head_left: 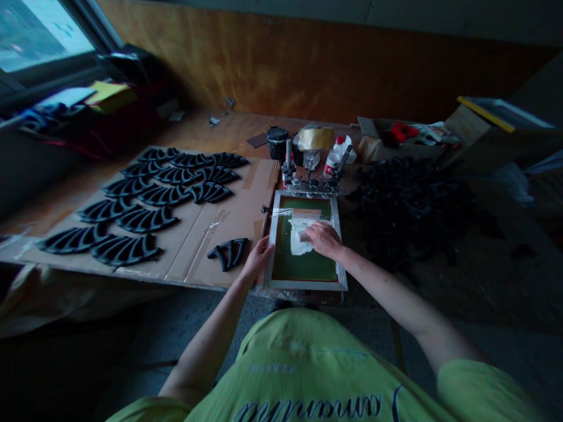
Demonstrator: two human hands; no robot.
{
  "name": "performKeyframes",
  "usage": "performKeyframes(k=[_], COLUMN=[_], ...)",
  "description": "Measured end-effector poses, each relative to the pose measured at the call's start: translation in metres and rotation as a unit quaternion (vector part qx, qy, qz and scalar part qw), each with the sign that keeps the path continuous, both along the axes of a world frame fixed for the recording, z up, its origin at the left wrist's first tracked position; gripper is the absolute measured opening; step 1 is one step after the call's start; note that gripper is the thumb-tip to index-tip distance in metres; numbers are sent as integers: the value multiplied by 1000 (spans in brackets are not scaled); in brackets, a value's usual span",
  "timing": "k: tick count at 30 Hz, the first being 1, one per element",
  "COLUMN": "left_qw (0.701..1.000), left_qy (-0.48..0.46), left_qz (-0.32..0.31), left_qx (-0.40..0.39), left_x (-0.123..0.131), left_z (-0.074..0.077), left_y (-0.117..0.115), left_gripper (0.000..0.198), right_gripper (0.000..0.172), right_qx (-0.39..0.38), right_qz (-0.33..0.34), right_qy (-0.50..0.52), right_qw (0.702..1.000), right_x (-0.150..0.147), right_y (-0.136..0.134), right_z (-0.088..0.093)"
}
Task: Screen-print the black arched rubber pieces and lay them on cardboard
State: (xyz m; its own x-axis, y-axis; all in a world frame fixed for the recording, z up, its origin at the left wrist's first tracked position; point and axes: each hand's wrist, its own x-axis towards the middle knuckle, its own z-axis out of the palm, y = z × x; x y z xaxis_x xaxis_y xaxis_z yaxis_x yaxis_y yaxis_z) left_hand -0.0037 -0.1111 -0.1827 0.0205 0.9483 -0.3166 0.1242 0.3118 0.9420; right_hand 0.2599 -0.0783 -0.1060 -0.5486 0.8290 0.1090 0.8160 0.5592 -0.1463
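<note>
A small screen-printing frame (269,258) with a green mesh lies flat in a hinged clamp (310,183) at the near edge of the work surface. My left hand (257,258) grips the frame's left rail. My right hand (323,239) is closed over something on the mesh, in a patch of white ink (298,245); what it holds is hidden under the fingers. A single black fan-shaped part (229,253) lies on the cardboard just left of the frame.
Several black fan-shaped parts (145,193) lie in rows on cardboard (197,246) to the left. A heap of black parts (409,205) sits to the right. Behind the clamp stand a black pot (277,142), a tape roll (315,138), small bottles (333,163) and cardboard boxes (479,132).
</note>
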Motion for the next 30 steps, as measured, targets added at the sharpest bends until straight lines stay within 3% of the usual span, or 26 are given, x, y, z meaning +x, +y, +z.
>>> performKeyframes(k=[3,6,9,12,16,19,22,25,28,30], left_qw=[1000,1000,1000,1000,1000,1000,999,998,997,995], left_qy=[-3,-2,7,7,10,3,-14,-29,-63,-87], left_qz=[-6,-4,-3,-6,-3,0,-15,-54,-52,-21], left_qx=[8,5,8,10,1,-9,-30,-25,11,49], left_x=[0,0,1,1,1,1,-2,-8,-10,-5], left_z=[-4,-6,-2,3,7,13,31,61,93,113], left_y=[0,1,1,-1,-2,-2,0,3,9,17], left_gripper=[67,69,70,71,72,75,84,87,70,63], right_gripper=[24,19,9,14,19,10,36,57,48,35], right_qx=[-3,-41,-36,34,67,42,38,49,68,77], right_qz=[96,145,107,59,101,80,-18,-109,-184,-251], right_qy=[-10,-2,22,44,49,68,111,141,195,222], right_qw=[995,989,993,997,991,994,993,983,961,939], right_x=[14,22,18,10,12,11,2,6,40,71], right_y=[-17,-12,-1,-7,-30,-23,9,45,66,68], right_z=[3,11,12,0,-13,-4,17,39,53,49])
